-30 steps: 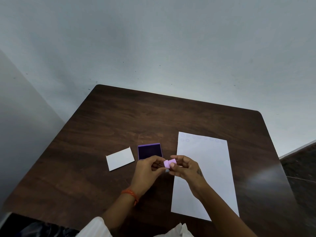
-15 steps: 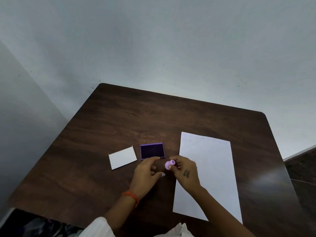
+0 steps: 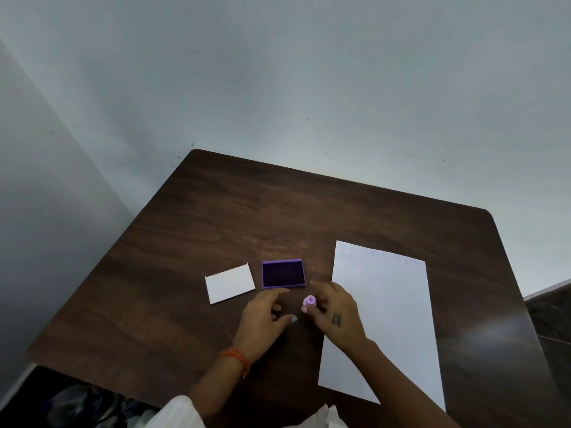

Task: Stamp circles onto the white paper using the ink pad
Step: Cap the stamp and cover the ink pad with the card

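A small pink round stamp (image 3: 309, 300) is pinched in the fingers of my right hand (image 3: 335, 316), just below the open purple ink pad (image 3: 283, 274) with its dark ink face up. My left hand (image 3: 265, 313) hovers beside the stamp with fingers apart, holding nothing, its fingertips near the pad's front edge. The long white paper (image 3: 389, 307) lies to the right of my hands, with a faint row of stamped circles near its far edge. My right forearm crosses the paper's near left corner.
A small white card (image 3: 229, 283) lies left of the ink pad. Everything rests on a dark wooden table (image 3: 247, 211) set against a pale wall. An orange band circles my left wrist. White cloth and dark items show at the bottom edge.
Both hands held the stamp together a second ago. My left hand has let go and spread apart, and the stamp has turned so its round end faces up in my right hand.
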`<act>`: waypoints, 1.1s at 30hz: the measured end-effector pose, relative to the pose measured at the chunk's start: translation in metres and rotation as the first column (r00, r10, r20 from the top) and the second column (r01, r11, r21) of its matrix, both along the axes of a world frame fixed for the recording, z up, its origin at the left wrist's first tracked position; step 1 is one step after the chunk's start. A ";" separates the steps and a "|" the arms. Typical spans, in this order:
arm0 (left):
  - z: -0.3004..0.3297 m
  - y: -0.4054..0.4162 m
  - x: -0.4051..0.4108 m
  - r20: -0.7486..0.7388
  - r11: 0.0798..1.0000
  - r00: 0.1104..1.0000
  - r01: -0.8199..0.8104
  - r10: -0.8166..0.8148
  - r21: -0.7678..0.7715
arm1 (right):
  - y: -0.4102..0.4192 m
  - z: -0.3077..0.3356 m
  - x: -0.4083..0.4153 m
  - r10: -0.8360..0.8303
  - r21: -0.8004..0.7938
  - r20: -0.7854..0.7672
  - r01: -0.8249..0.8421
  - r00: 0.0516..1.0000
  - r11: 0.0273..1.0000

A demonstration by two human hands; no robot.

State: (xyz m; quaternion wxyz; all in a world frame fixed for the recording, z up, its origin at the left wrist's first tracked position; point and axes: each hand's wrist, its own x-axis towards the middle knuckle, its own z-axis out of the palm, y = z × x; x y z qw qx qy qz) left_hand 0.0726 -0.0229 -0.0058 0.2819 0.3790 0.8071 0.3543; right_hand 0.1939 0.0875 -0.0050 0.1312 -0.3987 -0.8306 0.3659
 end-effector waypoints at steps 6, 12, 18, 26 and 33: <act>0.006 -0.010 -0.017 0.004 0.993 0.996 -0.086 0.086 0.076 | 0.005 0.020 -0.017 0.002 -0.009 -0.074 -0.003 0.997 1.000; 0.010 -0.028 -0.048 -0.151 0.968 0.964 -0.194 0.217 0.157 | 0.001 0.020 -0.065 0.167 0.012 -0.096 -0.166 0.981 0.986; -0.002 -0.046 -0.084 -0.259 0.973 0.938 -0.226 0.231 0.049 | -0.008 0.009 -0.109 0.414 0.050 0.073 -0.418 0.907 0.907; -0.024 -0.054 -0.108 -0.222 0.987 0.974 -0.080 0.047 -0.141 | -0.012 -0.006 -0.139 0.610 0.067 0.417 -0.692 0.674 0.719; -0.027 -0.055 -0.110 -0.240 0.991 0.969 -0.080 0.053 -0.104 | -0.011 -0.004 -0.145 0.602 0.105 0.453 -0.710 0.658 0.697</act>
